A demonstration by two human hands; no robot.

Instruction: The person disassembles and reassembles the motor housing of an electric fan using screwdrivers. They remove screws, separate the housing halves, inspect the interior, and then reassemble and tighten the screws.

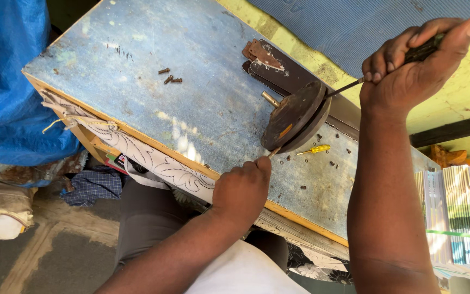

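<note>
Dark disc near table edge; right grip holds screwdriver, left grip pinches rod.

1. The upper left stretch of the blue worktable lies bare, so I could pass there freely.
2. Three small screws lie left of centre, the only clutter on that side.
3. The dark round disc stands on edge at centre, blocking the way across.
4. My left hand sits at the near table edge just below the disc; my right hand crowds the upper right.
5. A yellow screwdriver and scattered screws litter the narrow strip right of the disc.
6. A dark flat board lines the far edge behind.
</note>
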